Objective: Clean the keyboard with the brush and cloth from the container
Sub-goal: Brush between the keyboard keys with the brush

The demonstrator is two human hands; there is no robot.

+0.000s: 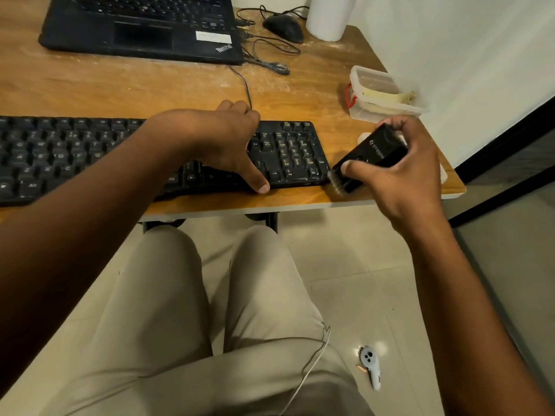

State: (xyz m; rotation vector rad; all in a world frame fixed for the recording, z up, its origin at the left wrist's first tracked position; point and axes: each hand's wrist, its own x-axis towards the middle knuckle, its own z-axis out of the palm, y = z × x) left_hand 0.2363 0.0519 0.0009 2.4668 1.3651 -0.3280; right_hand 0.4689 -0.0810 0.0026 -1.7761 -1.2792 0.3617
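**Operator A:** Head view check. I read the right hand [399, 172] curled round the black brush [368, 159], bristles [336, 183] just beside the keyboard [288, 157] at its near right corner. Left hand [222, 142] lies over the keyboard, fingers over the far edge, thumb at the near edge, steadying it rather than clamping anything.

**Operator B:** Risks?

**Operator A:** I judge three. The keyboard sits near the table [390, 193] front edge; a hard stroke could slide it off if the left hand slackens. Swept dust could drop onto the lap. A wide swing could knock the container [387, 100], near the table's right edge.

**Operator B:** Materials?

**Operator A:** Keyboard: matte black plastic, raised keys, narrow gaps. Brush: smooth, glossy, block-shaped body with short pale bristles. Container: clear rigid plastic, rectangular, red latch, holding a pale folded item, probably the cloth. Table: wood-grain laminate with a dusty film.
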